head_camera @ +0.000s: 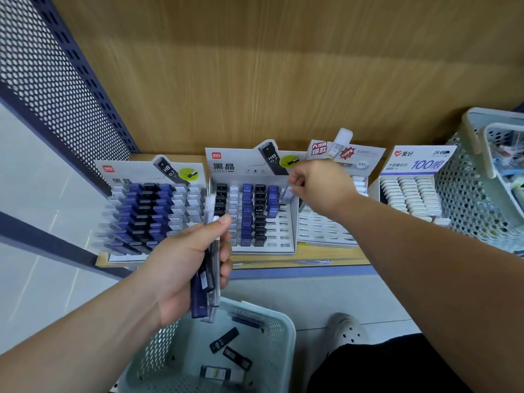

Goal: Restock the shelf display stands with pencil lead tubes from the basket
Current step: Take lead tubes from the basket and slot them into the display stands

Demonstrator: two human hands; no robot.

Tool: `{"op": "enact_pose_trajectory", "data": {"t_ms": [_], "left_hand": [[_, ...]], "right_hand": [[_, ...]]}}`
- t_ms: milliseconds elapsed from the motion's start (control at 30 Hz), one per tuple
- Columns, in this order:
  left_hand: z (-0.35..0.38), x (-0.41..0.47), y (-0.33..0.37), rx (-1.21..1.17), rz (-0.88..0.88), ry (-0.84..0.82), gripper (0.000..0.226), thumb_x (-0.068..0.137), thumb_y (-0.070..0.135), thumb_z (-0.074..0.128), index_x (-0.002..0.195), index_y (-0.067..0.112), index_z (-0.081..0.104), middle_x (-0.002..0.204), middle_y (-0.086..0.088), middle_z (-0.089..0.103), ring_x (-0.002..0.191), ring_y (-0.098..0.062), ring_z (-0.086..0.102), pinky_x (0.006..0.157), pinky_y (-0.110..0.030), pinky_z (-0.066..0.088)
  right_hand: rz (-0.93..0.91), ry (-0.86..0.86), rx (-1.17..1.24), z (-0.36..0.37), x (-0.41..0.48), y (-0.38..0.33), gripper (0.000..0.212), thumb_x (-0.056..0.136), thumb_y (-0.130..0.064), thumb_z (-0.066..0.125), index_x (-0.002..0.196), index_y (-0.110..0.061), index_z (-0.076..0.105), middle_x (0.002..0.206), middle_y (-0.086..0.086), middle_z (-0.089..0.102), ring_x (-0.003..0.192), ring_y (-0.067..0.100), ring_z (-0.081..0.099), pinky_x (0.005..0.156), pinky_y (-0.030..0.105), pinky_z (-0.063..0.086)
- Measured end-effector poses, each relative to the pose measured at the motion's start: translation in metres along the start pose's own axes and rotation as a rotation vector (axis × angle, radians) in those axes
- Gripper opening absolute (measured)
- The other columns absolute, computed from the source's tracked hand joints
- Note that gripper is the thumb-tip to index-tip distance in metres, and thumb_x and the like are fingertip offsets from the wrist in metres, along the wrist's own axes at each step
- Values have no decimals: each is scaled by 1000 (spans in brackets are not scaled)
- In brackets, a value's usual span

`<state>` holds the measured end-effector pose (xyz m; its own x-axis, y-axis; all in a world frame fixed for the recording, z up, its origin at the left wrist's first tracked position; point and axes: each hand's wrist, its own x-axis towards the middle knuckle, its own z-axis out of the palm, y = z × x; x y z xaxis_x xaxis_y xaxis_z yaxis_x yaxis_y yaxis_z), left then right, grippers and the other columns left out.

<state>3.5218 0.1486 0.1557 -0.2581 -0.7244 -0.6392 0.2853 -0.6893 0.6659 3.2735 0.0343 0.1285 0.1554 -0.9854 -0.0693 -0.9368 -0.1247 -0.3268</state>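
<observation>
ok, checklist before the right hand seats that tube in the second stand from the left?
1. Right hand pinches the pale tube: ok.
2. Free slots in the second stand, right-hand columns: ok.
3. Tube tip lined up with one slot: cannot tell, the hand hides it.
4. Left hand grips the spare tubes, clear of the stand: ok.
5. Stock left in the basket: ok, a few loose tubes.
</observation>
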Motion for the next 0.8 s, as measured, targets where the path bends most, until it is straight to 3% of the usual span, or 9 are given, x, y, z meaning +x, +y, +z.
{"op": "enact_pose_trajectory", "data": {"t_ms": [800], "left_hand": [[-11,-3,0,55,-9,6,33,67,41,83,74,16,62,62,-7,51,49,-21,48,45,-28,43]], "right_hand": [[35,-3,-99,25,5,0,12,91,-22,69,102,-24,74,102,6,72,102,28,64,84,37,54]]}}
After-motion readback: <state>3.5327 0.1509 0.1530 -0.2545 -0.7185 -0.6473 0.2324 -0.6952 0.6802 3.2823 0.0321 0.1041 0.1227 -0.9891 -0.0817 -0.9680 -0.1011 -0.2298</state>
